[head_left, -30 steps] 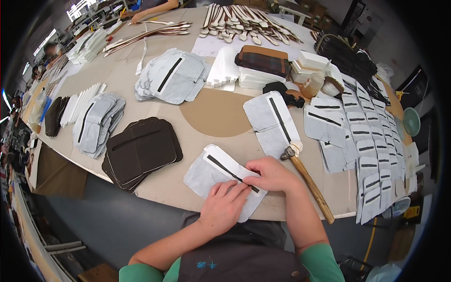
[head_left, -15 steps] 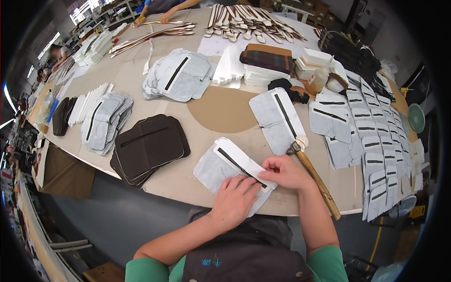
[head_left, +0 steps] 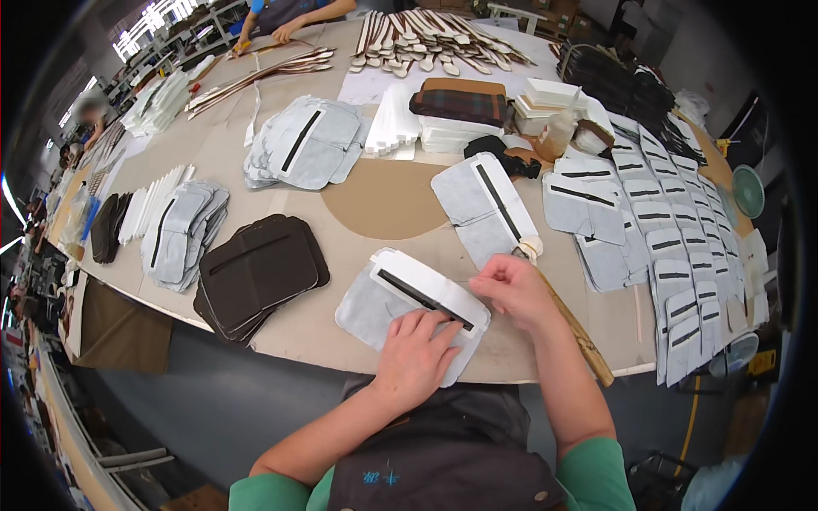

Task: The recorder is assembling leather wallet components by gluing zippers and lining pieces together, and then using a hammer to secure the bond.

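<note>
A grey panel (head_left: 362, 311) with a black zipper in a white-framed slot lies at the table's front edge. My left hand (head_left: 416, 353) rests on it, fingers spread beside the zipper (head_left: 409, 288). Along the zipper's far side a white strip (head_left: 453, 291) stands slightly raised. Just right of the strip is my right hand (head_left: 521, 291), thumb and fingers pinched together; anything between them is too small to see. Behind that wrist lies a hammer (head_left: 581, 336), its wooden handle showing and its head mostly hidden. Beyond it lies another zippered grey panel (head_left: 481, 209).
Dark brown panels (head_left: 264, 272) are stacked to the left, with grey panel piles (head_left: 302, 140) behind. Rows of zippered panels (head_left: 669, 243) cover the right side. A bottle (head_left: 555, 134) stands near white blocks. Across the table, another person's hands (head_left: 288, 32) work by brown strips (head_left: 264, 78).
My right hand has lifted off the strip and moved slightly away to its right. My left hand's fingers have spread. The whole view has shifted a little.
</note>
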